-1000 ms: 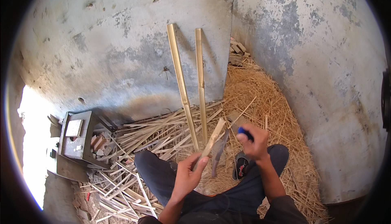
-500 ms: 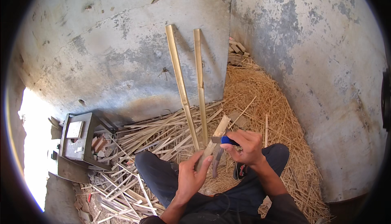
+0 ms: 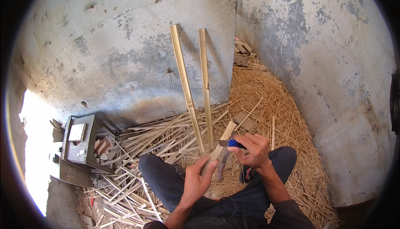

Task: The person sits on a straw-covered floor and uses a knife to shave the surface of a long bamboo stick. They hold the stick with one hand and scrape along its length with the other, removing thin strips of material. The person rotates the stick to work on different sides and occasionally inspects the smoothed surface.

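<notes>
Bamboo strip (image 3: 217, 150) slants up and away from the left hand (image 3: 196, 180), whose fingers are closed around its lower end, probably for keeping it steady against the blade. Fingers of the right hand (image 3: 253, 152) are curled firmly around a blue-handled knife (image 3: 235, 144); its blade lies across the strip. Farther away, two longer bamboo strips (image 3: 182, 68) lean on the wall (image 3: 125, 62), perhaps to remain reachable, with shavings (image 3: 266, 89) heaped at their right.

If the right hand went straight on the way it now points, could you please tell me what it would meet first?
Probably the pale strip in the left hand; the blue-handled blade in the right hand overlaps it in view, though depth is unclear.
</notes>
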Demonstrator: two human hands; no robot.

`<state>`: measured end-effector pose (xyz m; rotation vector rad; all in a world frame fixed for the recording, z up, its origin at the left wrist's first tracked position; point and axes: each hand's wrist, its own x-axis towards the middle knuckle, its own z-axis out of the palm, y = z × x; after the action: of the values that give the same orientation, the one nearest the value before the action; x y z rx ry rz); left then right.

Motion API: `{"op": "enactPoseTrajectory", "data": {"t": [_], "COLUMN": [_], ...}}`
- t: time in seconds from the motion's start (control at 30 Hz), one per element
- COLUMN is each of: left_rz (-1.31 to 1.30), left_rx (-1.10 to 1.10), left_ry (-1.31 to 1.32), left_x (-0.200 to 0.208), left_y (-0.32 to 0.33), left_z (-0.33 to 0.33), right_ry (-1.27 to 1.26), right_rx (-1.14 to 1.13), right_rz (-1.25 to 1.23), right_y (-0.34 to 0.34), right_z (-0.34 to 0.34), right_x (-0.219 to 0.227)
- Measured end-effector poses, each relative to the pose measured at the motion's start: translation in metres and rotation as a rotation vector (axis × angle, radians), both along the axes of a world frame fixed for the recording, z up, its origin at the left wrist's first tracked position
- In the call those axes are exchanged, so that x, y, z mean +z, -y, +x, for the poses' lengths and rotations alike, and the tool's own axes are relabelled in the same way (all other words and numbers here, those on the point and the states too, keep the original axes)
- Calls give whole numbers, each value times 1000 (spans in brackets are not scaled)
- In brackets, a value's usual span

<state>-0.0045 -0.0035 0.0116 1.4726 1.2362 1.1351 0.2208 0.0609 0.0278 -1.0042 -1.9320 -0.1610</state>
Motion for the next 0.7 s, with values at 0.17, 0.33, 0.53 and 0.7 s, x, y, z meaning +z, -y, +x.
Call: {"op": "enactPoseTrajectory", "data": {"t": [0.17, 0.33, 0.53, 0.7], "left_rz": [14, -66, -216, -110], "left_rx": [74, 55, -162, -220], "left_ry": [-228, -17, 224, 128], "left_x": [16, -11, -1, 9], "left_y": [4, 26, 10, 9], "left_z": [-1, -31, -30, -15], "right_ry": [-175, -558, -356, -122], "right_rx": [-122, -518, -9, 157], "right_rz": [39, -156, -298, -179], "right_y": [-10, -56, -4, 10], "right_z": [4, 106, 29, 2], "right_x": [-8, 5, 8, 4]}}
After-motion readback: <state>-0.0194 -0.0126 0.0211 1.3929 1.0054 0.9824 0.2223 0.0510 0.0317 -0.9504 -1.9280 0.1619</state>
